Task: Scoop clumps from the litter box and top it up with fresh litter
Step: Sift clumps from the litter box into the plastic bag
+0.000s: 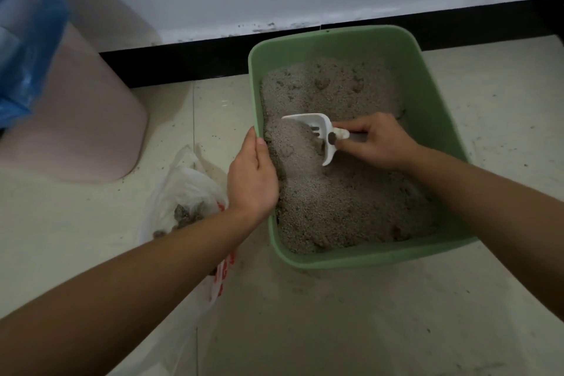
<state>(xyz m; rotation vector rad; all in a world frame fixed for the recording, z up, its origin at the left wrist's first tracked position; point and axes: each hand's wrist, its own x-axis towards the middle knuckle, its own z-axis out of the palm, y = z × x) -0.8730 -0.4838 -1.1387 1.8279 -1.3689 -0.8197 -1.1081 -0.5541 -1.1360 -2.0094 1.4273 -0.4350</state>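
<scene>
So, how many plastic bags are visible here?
2. A white bag lies on the floor left of the litter box, holding clumps; a blue bag is at the upper left by the pink bin.

**Count: one of each thing, and two hands**

On the floor (335, 314) you have one green litter box (351, 258), and inside it one white scoop (308, 125). Beside the left edge of the box lies one white plastic bag (183, 189). The dark clumps (186, 214) in it are several, but you cannot count them exactly. At the far left stands one pink bin (85, 131) with one blue bag (27, 40). Two hands are in view: your left hand (251, 177) and your right hand (375, 143).
</scene>
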